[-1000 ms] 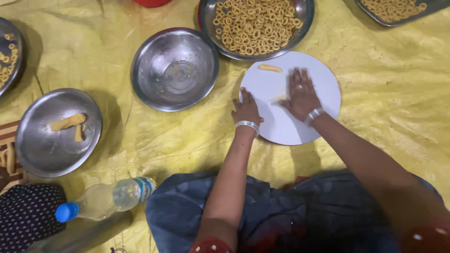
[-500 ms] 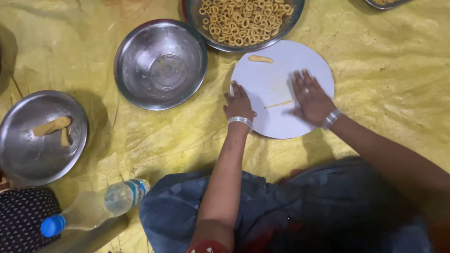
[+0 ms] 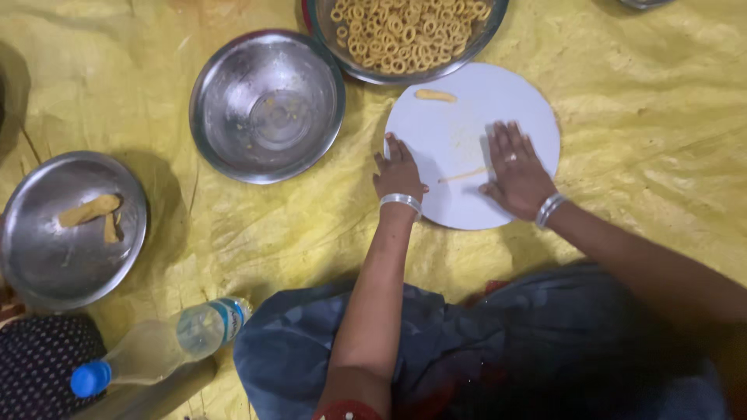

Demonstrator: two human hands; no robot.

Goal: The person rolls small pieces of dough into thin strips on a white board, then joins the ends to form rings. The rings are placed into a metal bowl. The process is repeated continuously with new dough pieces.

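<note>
A round white board [image 3: 467,109] lies on the yellow sheet in front of me. My right hand [image 3: 517,171] presses flat on it, palm down, over a thin strand of yellow dough [image 3: 465,175] that sticks out to its left. My left hand [image 3: 398,171] rests on the board's left edge with its fingers spread, holding nothing. A short lump of dough [image 3: 434,96] lies near the board's far edge.
A steel bowl full of small dough rings [image 3: 406,29] sits beyond the board. An empty steel bowl [image 3: 267,105] stands to the left. Further left a steel plate [image 3: 70,225] carries two dough pieces. A plastic bottle with a blue cap [image 3: 159,346] lies near my knee.
My right hand has slid back toward me on the board, and a thin dough strand now shows beside it. The view has shifted; my left hand stays at the board's edge.
</note>
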